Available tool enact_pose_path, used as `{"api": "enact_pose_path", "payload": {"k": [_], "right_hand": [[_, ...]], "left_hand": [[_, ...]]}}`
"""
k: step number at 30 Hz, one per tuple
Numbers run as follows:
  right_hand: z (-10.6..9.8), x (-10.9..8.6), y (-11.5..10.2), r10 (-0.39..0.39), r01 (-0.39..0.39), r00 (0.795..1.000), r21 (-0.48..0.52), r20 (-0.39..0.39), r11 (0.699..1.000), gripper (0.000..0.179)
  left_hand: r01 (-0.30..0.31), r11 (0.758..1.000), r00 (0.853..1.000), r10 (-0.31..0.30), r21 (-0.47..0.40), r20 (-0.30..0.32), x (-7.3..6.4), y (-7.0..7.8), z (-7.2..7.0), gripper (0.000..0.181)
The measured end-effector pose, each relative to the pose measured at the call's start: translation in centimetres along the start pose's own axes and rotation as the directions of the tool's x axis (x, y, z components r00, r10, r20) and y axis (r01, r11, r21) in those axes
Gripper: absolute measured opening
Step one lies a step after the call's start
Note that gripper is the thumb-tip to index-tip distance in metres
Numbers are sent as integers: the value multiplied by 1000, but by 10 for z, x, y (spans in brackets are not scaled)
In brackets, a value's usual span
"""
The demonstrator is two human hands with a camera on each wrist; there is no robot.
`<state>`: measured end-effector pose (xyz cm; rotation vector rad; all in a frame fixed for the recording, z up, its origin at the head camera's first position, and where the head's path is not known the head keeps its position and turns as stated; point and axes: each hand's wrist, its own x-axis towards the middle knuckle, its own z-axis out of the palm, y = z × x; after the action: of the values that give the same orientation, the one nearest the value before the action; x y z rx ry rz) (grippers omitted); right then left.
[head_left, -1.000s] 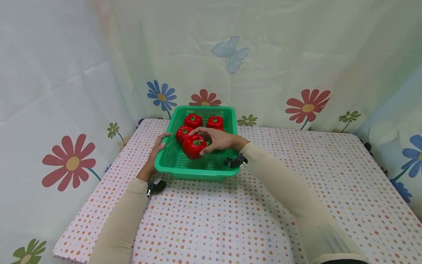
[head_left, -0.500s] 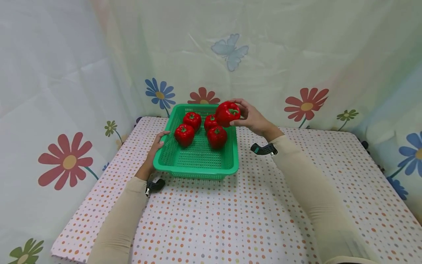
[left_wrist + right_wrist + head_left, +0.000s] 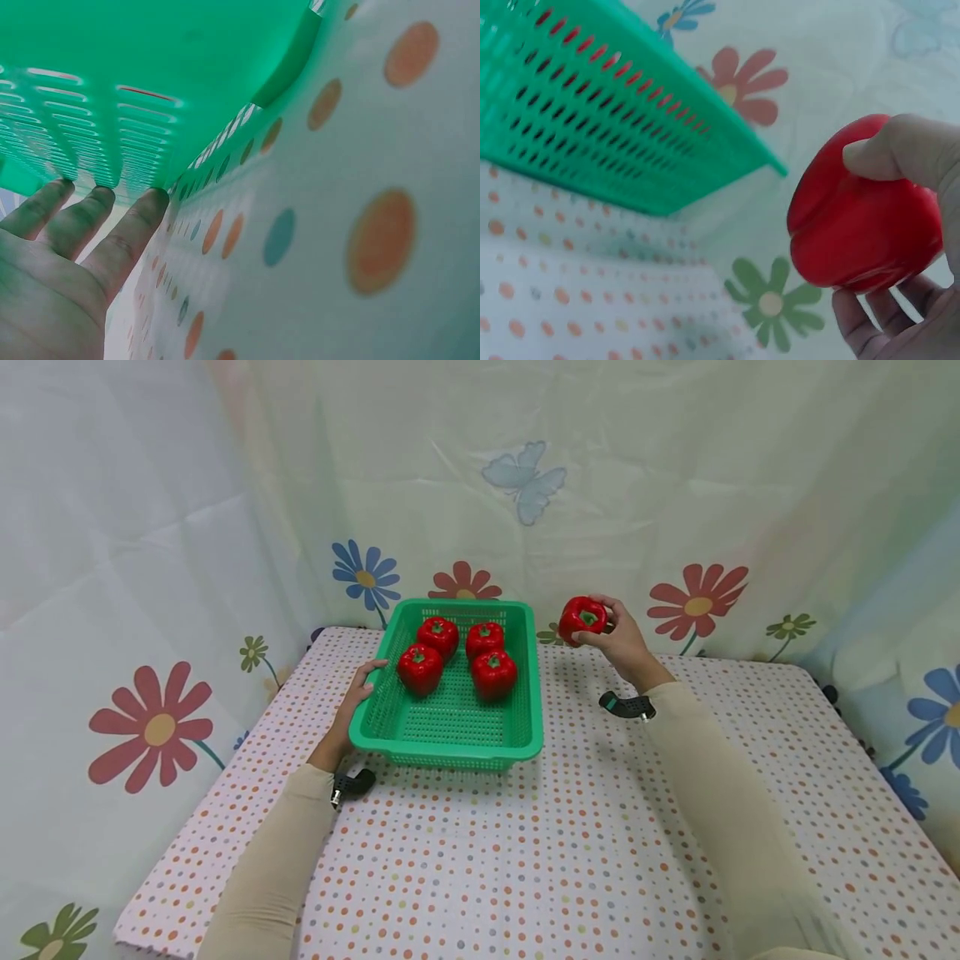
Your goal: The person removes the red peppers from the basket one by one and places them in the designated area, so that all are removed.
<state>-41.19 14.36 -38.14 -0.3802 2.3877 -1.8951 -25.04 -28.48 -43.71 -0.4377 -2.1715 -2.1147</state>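
Note:
My right hand (image 3: 624, 645) grips a red bell pepper (image 3: 582, 620) in the air, to the right of the green plastic basket (image 3: 446, 750). In the right wrist view the thumb presses one side of the pepper (image 3: 862, 214), and the other fingers curl beneath it. Several more red bell peppers (image 3: 493, 674) sit toward the back of the basket. At the basket's left side rests my left hand (image 3: 352, 706), fingers extended. Its fingertips (image 3: 155, 201) touch the slotted outer wall (image 3: 142, 124) in the left wrist view.
The table is covered by a polka-dot cloth (image 3: 480, 852). Behind it hangs a curtain (image 3: 615, 510) printed with flowers and a butterfly, close to the basket's far side. Each wrist wears a black strap (image 3: 628, 705).
My right hand has lifted the bell pepper out of the basket and carried it rightward past the rim. The left hand and the basket stay nearly in place.

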Motion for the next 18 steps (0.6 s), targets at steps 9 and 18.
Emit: {"api": "enact_pose_path", "payload": {"k": [9, 18], "right_hand": [[18, 8, 35, 149, -155, 987, -87, -66, 984, 79], [27, 11, 44, 157, -169, 982, -123, -102, 978, 80]], "left_hand": [[-4, 1000, 1000, 4, -3, -2, 1, -3, 0, 51], [-8, 1000, 1000, 8, -22, 23, 3, -6, -4, 49]]}}
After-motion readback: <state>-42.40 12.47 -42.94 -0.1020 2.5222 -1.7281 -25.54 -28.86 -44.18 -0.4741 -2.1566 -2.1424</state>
